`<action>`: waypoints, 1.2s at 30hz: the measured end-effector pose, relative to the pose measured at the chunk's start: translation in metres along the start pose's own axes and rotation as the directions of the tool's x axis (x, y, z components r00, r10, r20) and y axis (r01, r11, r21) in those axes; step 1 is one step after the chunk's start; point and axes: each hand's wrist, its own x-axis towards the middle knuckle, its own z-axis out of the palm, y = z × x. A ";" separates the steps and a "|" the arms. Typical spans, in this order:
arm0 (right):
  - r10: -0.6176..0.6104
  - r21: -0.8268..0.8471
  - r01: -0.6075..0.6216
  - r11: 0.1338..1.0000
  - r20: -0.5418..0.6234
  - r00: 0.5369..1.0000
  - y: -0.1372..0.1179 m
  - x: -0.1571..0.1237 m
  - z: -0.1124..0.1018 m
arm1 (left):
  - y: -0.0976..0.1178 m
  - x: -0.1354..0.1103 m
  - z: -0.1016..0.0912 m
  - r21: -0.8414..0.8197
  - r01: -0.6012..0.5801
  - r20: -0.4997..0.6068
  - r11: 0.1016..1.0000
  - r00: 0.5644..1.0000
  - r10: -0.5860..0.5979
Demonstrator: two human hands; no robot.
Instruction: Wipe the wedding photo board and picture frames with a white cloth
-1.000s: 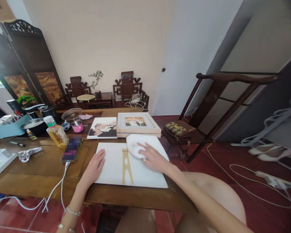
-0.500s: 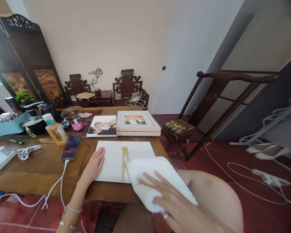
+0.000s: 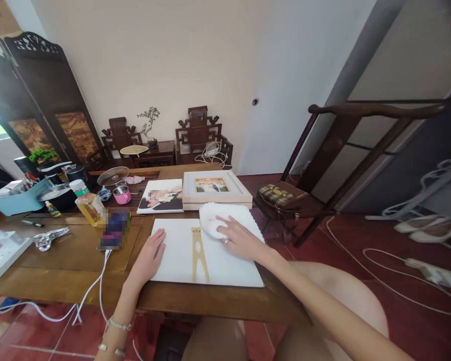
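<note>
A flat white panel point(image 3: 173, 258) lies near the front edge of the wooden table. On it is a tan, narrow piece point(image 3: 196, 234) with a small eared top, an oval gap and two legs spreading toward me. My left hand point(image 3: 154, 254) rests flat on the panel's left edge, fingers extended. At the panel's far right corner, my right hand point(image 3: 237, 236) presses a white, fluffy towel point(image 3: 214, 213) down; its fingers lie over the cloth, and the thumb is partly hidden. The towel covers that corner and reaches the framed picture behind.
Behind the panel are a photo print point(image 3: 160, 196) and a stacked picture frame point(image 3: 240, 185). Leftward stand a phone point(image 3: 115, 230) on a cable, a bottle point(image 3: 88, 203), a pink mug point(image 3: 122, 195) and a power strip point(image 3: 7, 255). A wooden chair point(image 3: 330, 145) holding a bag is at right.
My right hand has moved the towel away from me, from the panel's near right side to its far right corner. More of the tan piece shows. My left hand stays put.
</note>
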 end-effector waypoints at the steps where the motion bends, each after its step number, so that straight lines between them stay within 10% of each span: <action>1: 0.000 -0.001 0.000 1.000 0.003 1.000 -0.001 -0.004 0.000 | 0.000 0.000 0.000 0.002 0.004 0.003 1.000 1.000 -0.004; 14: -0.029 0.199 -0.059 0.978 0.415 0.909 -0.103 -0.100 -0.070 | 0.002 0.001 0.002 -0.001 0.004 -0.022 1.000 1.000 -0.004; 26: 0.042 0.054 -0.046 0.997 0.071 0.997 -0.057 0.030 0.005 | 0.002 0.001 -0.001 0.000 0.009 0.017 1.000 1.000 -0.009; 36: -0.186 0.137 0.158 0.978 0.220 0.958 -0.120 -0.051 -0.014 | 0.005 0.000 0.000 0.009 0.024 0.022 1.000 0.999 -0.024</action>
